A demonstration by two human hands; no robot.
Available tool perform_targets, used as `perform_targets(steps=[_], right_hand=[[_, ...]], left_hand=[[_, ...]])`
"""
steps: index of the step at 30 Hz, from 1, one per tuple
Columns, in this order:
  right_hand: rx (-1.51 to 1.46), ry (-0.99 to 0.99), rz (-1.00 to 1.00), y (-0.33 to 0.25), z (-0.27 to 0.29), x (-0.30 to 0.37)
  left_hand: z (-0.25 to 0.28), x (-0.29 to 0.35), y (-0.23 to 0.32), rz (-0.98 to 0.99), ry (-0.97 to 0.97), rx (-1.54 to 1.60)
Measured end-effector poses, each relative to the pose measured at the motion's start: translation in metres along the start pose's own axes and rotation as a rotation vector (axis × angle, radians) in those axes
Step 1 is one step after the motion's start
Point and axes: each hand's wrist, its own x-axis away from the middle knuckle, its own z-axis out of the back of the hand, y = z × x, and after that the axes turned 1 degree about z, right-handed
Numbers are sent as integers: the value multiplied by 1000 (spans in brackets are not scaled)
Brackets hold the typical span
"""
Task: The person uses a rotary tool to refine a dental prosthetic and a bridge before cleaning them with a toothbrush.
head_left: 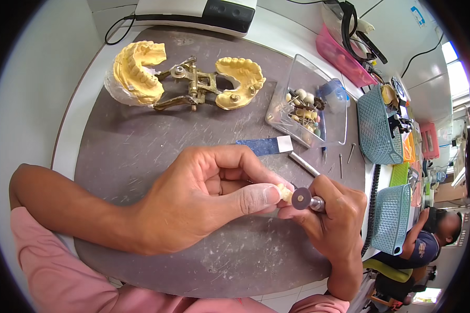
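Note:
Between the thumb and fingers of my left hand is a small cream-coloured dental piece, partly covered by the fingertips. My right hand grips a rotary handpiece, its metal nose pointing left. The handpiece carries a dark round cutting disc, right beside the dental piece; whether they touch I cannot tell. Both hands are close together above the grey work mat. Beyond my hands lies a brass-coloured articulator, opened out, with a yellow dental cast on the left and another cast on the right.
A clear plastic box of small polishing bits stands far right. Nearer lie a blue strip with a white end, a metal rod and loose burs. Blue baskets line the right. A person sits beyond.

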Motion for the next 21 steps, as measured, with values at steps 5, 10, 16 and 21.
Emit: perform_targets(steps=[5, 10, 16, 21], right_hand=[[18, -9, 15, 0, 1, -1], [1, -2, -2, 0, 1, 0], [-6, 27, 11, 1, 7, 1], [-164, 88, -77, -6, 13, -3]], left_hand=[[-1, 0, -1, -1, -4, 37], [-1, -1, -1, 2, 7, 5], [0, 0, -1, 1, 18, -1], [-3, -1, 0, -10, 54, 26]])
